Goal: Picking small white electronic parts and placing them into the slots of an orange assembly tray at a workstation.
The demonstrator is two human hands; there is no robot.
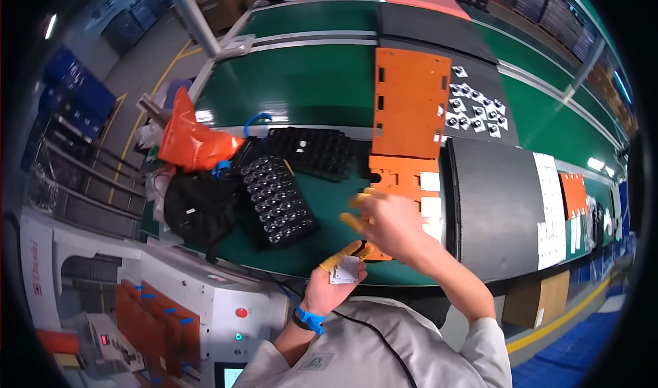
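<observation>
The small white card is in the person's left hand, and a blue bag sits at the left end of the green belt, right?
Not quite. The head view shows the bag is orange, not blue. The white card is indeed in the left hand, by the green belt.

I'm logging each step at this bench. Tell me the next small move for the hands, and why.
Probably bring the right hand down onto the small white square piece pinched in the left hand. The right hand hovers just above it with its yellow-capped fingers spread and apparently empty, and the piece is held up close to the body, short of the orange panel.
</observation>
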